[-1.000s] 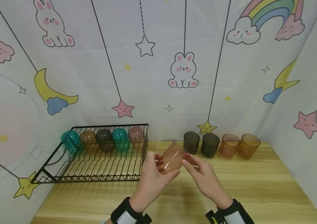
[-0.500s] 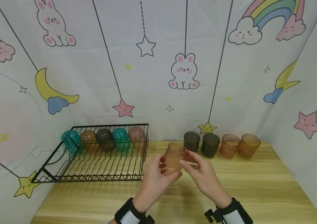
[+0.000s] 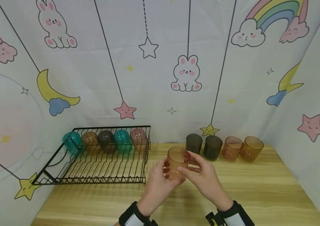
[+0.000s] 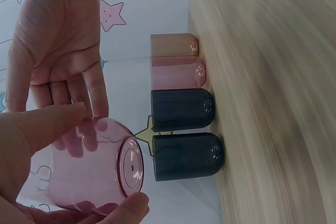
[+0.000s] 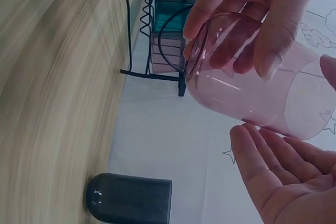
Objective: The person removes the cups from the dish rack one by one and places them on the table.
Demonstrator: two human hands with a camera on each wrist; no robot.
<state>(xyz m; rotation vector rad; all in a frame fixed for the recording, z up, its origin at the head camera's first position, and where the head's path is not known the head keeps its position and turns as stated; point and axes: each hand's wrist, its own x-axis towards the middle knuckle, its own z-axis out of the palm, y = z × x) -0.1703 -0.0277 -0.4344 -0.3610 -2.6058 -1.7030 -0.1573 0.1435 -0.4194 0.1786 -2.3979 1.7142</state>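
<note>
A see-through pink cup [image 3: 174, 168] is held upright above the table, its rim up. My left hand [image 3: 161, 183] grips its lower part, the thumb on the near side; its fingers show through the wall of the cup [image 5: 215, 95] in the right wrist view. My right hand [image 3: 206, 175] holds the upper part on the right side between thumb and fingers, close to the rim. In the left wrist view, the base of the cup [image 4: 89, 169] faces the table, and the right hand [image 4: 60, 51] reaches in from the other side.
Left stands a black wire rack [image 3: 100, 181] with several upside-down coloured cups along its back, including a teal cup [image 3: 122, 142]. To the right, two dark cups [image 3: 212, 147], a pink cup [image 3: 231, 149] and an amber cup [image 3: 251, 149] stand upright along the wooden table's [image 3: 247, 188] back edge.
The cup has turned from a slant to upright and come slightly lower. The left hand has shifted a little to the right with it; the right hand has barely moved.
</note>
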